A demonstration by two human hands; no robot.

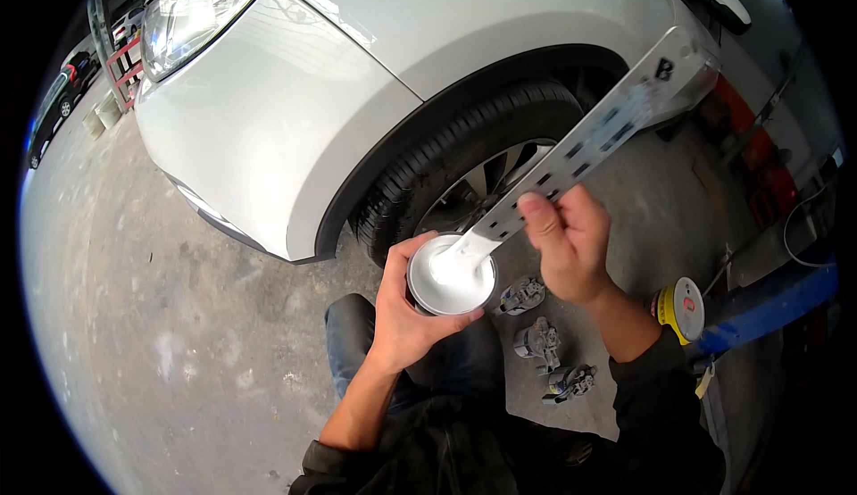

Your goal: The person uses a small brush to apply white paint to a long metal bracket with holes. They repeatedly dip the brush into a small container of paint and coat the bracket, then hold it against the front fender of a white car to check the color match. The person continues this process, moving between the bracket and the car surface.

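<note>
My left hand is wrapped around a round cup in front of my lap, with the thumb along its near side. White paint fills the inside of the cup as far as I can see. Between the thumb and fingers of my right hand is a long, flat, white paint mixing stick with dark square marks. Its lower end dips into the paint and is coated white, while the upper end slants up to the right.
A white car's bumper and front wheel are just ahead. Several grimy paint cans stand on the concrete floor by my right knee. A yellow-sided can sits farther right, beside a blue beam.
</note>
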